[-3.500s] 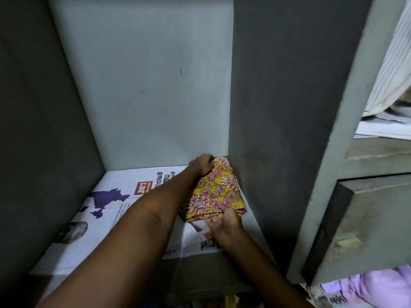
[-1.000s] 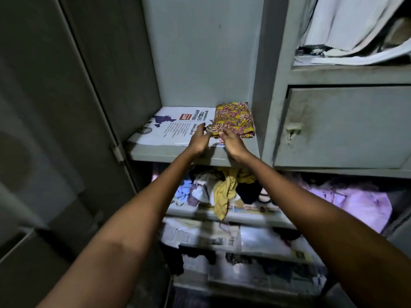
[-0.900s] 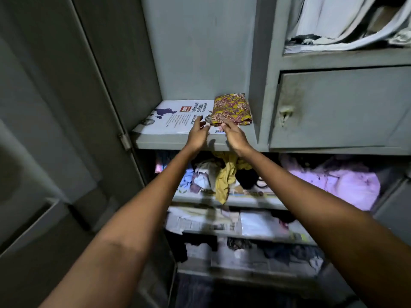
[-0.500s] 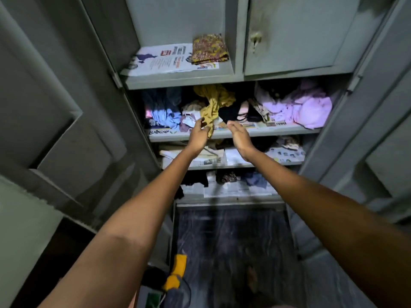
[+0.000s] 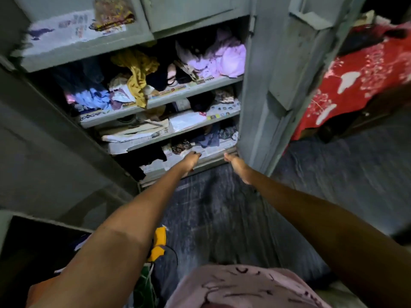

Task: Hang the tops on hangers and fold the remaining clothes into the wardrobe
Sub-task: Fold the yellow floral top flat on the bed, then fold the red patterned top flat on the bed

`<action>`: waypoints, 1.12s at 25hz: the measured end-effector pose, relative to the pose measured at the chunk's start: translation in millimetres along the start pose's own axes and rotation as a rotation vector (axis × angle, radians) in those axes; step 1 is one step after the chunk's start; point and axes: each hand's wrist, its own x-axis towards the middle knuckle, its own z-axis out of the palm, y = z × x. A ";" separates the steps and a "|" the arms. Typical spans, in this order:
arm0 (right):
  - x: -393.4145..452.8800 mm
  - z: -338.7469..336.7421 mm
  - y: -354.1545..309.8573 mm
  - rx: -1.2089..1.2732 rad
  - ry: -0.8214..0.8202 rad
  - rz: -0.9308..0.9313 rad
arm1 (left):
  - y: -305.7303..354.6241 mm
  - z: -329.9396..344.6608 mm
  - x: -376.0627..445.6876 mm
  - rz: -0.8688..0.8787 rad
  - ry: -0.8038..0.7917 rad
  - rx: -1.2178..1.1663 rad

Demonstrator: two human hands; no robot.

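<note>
The folded yellow floral cloth [image 5: 113, 16] lies on the newspaper-lined top shelf [image 5: 73, 52] of the grey metal wardrobe [image 5: 253, 103]. Both my arms stretch forward and hold nothing. My left hand [image 5: 190, 160] hovers in front of the lowest shelf with relaxed fingers. My right hand [image 5: 236, 163] hangs beside it near the wardrobe's bottom edge, fingers loose. Unfolded clothes fill the shelf below the top: a mustard garment [image 5: 139, 74], a lilac garment [image 5: 220, 61] and blue clothes [image 5: 89, 97].
The lower shelves hold newspapers [image 5: 138, 133] and dark clothes [image 5: 209, 137]. The left wardrobe door [image 5: 44, 165] and right door [image 5: 295, 70] stand open. A bed with a red floral sheet [image 5: 355, 78] is at the right. A yellow object [image 5: 159, 243] lies on the dark floor.
My hands let go of the folded floral cloth on the top shelf and dropped to the lowest shelf. The view swung down and right, and the bed came into sight.
</note>
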 end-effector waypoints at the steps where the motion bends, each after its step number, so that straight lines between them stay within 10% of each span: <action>1: -6.1 -23.2 13.1 0.040 0.027 0.020 | 5.0 22.5 -3.0 -0.004 -0.044 0.043; 28: -178.5 -623.5 187.8 0.845 1.048 0.166 | 324.8 696.3 -46.1 0.376 -0.808 0.620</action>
